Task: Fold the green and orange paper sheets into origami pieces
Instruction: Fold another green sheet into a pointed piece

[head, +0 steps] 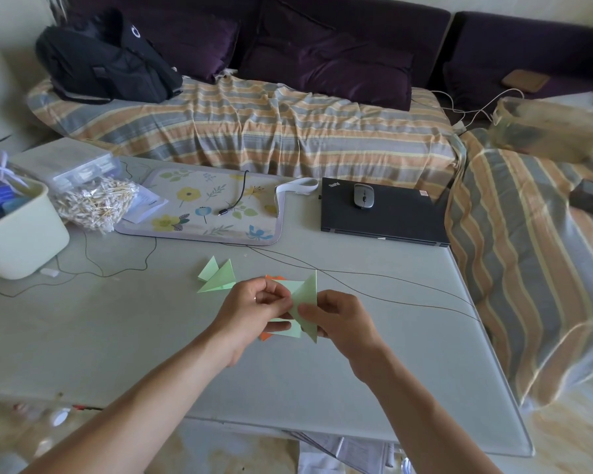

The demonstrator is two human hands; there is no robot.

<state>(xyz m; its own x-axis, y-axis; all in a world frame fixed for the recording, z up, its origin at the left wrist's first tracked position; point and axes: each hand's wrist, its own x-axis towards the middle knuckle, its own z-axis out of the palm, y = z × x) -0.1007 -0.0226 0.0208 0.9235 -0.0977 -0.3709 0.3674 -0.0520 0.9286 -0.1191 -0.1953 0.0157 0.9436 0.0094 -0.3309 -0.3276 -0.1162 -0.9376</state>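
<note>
Where hands (pixel 288 313) pinch: creased (pointed) green paper (pixel 305 295)

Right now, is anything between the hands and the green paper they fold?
No. The left hand and right hand both already pinch the green paper; nothing visible lies between them.

Setting: a home living room used as a casual work spot. Evidence: dark purple sofa (pixel 322 39) with loose cushions and a striped orange-grey cover (pixel 254 128), black backpack (pixel 107 66) on the seat, low grey table (pixel 151 336) pulled up against it. The table holds a closed laptop (pixel 384 213) with a mouse (pixel 363 196) on top, a floral mat (pixel 202 206), a white tub (pixel 21 234) of odds and ends.
</note>
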